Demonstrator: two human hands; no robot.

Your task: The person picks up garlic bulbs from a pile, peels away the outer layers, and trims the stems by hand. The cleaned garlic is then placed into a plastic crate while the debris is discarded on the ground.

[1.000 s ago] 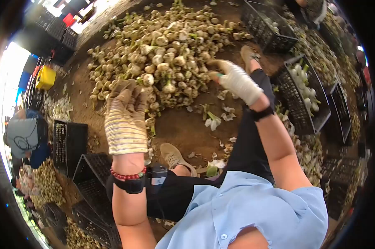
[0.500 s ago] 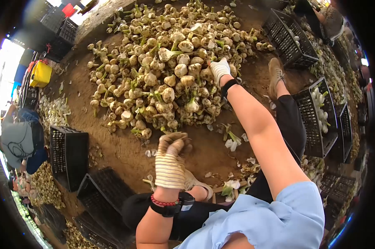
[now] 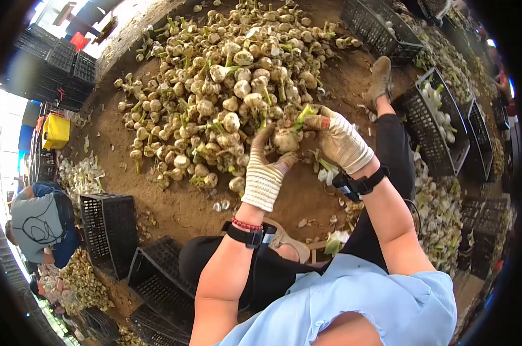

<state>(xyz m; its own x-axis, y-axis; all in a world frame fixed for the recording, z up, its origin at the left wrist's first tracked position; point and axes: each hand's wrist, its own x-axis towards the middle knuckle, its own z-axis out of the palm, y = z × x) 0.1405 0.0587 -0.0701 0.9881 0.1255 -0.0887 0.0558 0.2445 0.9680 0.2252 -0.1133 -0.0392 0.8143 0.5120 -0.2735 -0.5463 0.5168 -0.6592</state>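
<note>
A big heap of garlic bulbs with green stalks lies on the dirt floor in front of me. Both my hands wear knit work gloves. My left hand cups one garlic bulb from below at the heap's near edge. My right hand pinches the green stalk of that same bulb, just above it. A red bead bracelet and a black band sit on my left wrist; a black band circles my right wrist.
Black plastic crates stand at the left and lower left. A crate holding trimmed white garlic is at the right, another beyond it. Peelings litter the ground by my right leg. A person crouches at far left.
My right hand has drawn back from the heap with a bulb by its stalk. My left hand has risen from near my knee and closed under that bulb.
</note>
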